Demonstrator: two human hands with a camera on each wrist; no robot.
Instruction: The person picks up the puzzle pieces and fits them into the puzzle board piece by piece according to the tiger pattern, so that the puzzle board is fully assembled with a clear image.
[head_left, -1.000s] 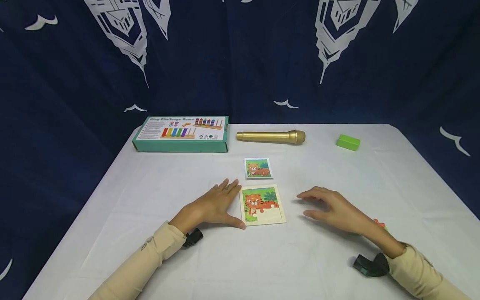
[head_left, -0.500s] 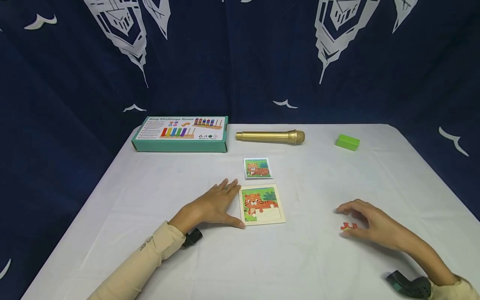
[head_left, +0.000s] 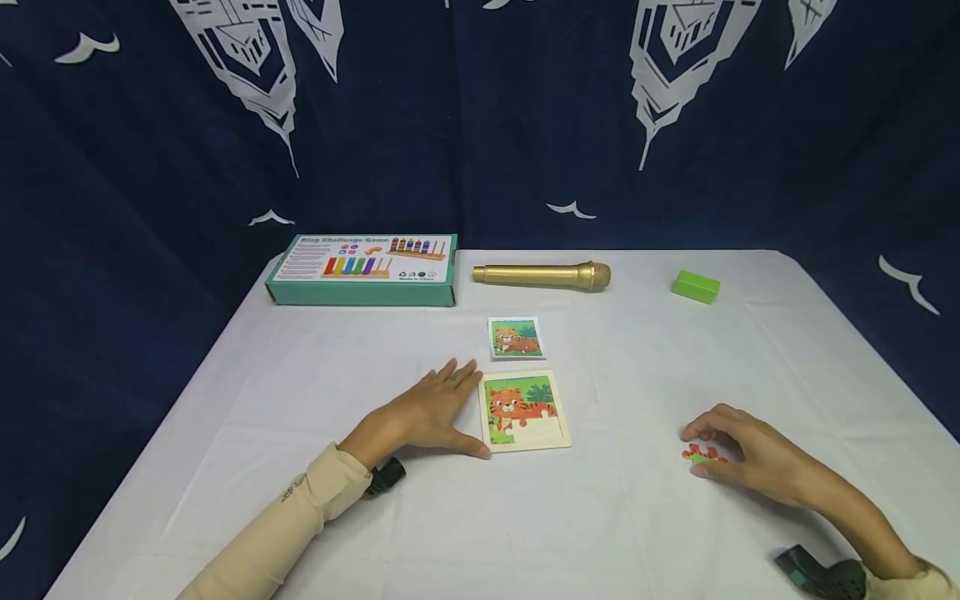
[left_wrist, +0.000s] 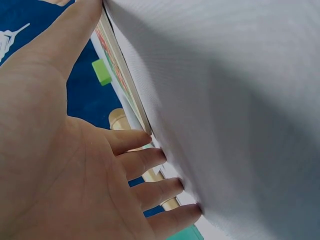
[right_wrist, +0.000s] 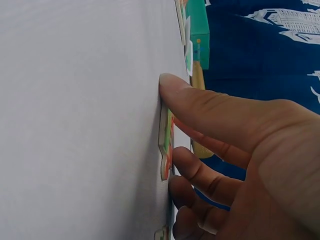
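Observation:
A tiger jigsaw board (head_left: 564, 433) lies at the middle of the table, with part of its lower area bare wood. My left hand (head_left: 431, 412) rests spread at the board's left side, thumb at the lower corner and fingertips near the upper one. In the left wrist view its fingers (left_wrist: 145, 160) are extended down to the cloth. To the right, my right hand (head_left: 757, 454) has thumb and fingers curled round a red and green puzzle piece (head_left: 703, 455) lying on the table. The right wrist view shows the thumb (right_wrist: 175, 90) over one end of the puzzle piece.
A small tiger picture card (head_left: 516, 338) lies just behind the board. Farther back are a teal game box (head_left: 360, 292), a gold microphone (head_left: 536, 275) and a green block (head_left: 696, 287). Another puzzle piece (right_wrist: 162, 233) shows at the bottom edge of the right wrist view.
My right hand has moved right and toward me, from beside the board to the puzzle piece, where its fingers have come round it. My left hand has stayed at the board.

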